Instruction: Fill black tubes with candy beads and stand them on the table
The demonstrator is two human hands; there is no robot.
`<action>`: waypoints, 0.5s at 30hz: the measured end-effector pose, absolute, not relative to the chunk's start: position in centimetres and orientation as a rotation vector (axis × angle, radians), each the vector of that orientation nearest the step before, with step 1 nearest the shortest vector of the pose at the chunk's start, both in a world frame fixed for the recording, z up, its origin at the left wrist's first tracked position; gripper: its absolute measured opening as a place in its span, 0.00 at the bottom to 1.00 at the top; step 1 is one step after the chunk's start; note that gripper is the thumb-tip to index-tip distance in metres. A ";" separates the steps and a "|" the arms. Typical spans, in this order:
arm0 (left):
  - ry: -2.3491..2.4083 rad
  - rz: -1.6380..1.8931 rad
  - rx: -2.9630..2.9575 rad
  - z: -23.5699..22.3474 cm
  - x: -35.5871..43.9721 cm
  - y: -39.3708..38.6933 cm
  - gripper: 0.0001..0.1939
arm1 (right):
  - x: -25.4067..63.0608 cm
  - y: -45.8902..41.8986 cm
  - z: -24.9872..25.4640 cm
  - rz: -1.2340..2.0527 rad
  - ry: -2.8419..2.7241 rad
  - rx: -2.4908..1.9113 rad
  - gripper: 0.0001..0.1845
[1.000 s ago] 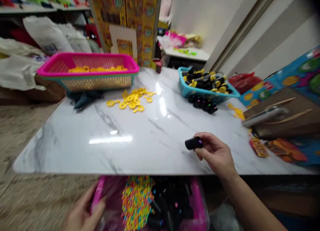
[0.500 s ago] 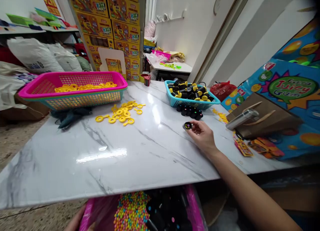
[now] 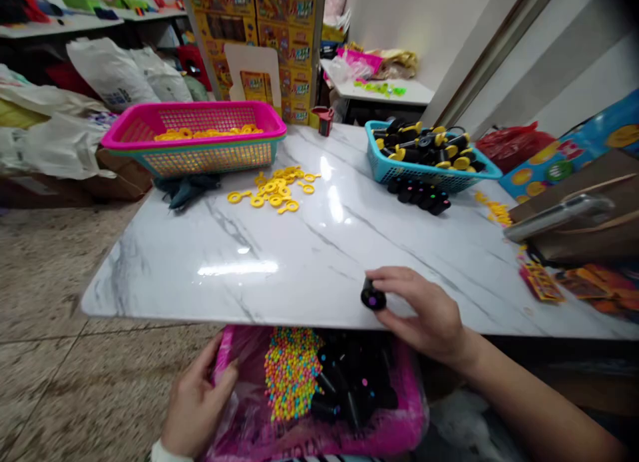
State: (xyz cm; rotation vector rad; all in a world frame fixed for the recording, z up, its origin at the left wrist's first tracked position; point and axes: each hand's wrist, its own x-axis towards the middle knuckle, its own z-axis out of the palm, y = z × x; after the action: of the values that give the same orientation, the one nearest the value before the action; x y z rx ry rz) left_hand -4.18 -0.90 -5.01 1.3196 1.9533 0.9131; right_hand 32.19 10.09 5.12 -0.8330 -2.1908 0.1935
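Observation:
Between the thumb and fingers of my right hand point(image 3: 424, 309) is a small black plastic cup point(image 3: 372, 295), tilted at the table's front edge with a purple spot showing in it. My left hand point(image 3: 200, 395) grips the left rim of a pink basket point(image 3: 227, 362), its thumb over the edge. The basket sits below the table edge, lined with clear plastic. Colourful candy balls point(image 3: 292, 372) lie in its left part and several black cups point(image 3: 349, 382) in its right part.
Yellow ring-shaped pieces point(image 3: 274, 190) lie loose on the marble-patterned table point(image 3: 279, 249). Behind them stands a pink-and-teal basket point(image 3: 200, 152). A blue basket point(image 3: 429, 176) holds black-and-yellow pieces, with a row of black cups point(image 3: 419, 194) before it. Paper bag and packets lie at right.
My right hand has drawn the black cup back from mid-table to the front edge and tipped it. The view has shifted down and left, bringing my left hand and the pink basket into fuller view.

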 end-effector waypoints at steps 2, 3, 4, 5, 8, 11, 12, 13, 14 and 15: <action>1.939 0.900 1.343 -4.8 -4.1 -0.7 0.34 | 30.5 8.0 4.9 0.164 -2.328 -0.664 0.20; 1.934 0.897 1.351 -4.8 -4.0 -0.6 0.34 | 29.8 7.3 4.7 0.137 -2.373 -0.593 0.21; 1.927 0.894 1.358 -4.7 -3.9 -0.6 0.34 | 29.1 6.8 4.4 0.116 -2.400 -0.541 0.21; 1.920 0.891 1.364 -4.6 -3.7 -0.7 0.33 | 28.5 6.5 4.1 0.112 -2.414 -0.512 0.21; 1.904 0.876 1.368 -4.4 -3.4 -0.9 0.32 | 27.1 6.5 3.2 0.282 -2.369 -0.561 0.20; 1.898 0.872 1.350 -4.3 -3.4 -1.0 0.32 | 26.2 6.5 2.9 0.769 -2.181 -0.723 0.19; 1.895 0.875 1.346 -4.2 -3.4 -1.0 0.32 | 26.0 6.3 3.0 0.960 -2.089 -0.774 0.19; 1.895 0.878 1.343 -4.1 -3.4 -0.9 0.32 | 26.0 6.2 3.2 1.132 -1.993 -0.809 0.19; 1.899 0.880 1.337 -4.1 -3.5 -0.9 0.31 | 26.1 6.0 3.5 1.268 -1.902 -0.828 0.18; 1.903 0.882 1.330 -4.0 -3.5 -0.9 0.32 | 26.3 6.0 3.8 1.361 -1.818 -0.835 0.17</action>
State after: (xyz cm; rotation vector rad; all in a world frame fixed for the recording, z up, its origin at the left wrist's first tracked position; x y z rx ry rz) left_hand -3.49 -0.93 -4.04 1.3305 1.9028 0.8821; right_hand 26.33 6.01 3.79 -0.8349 -1.8181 1.3609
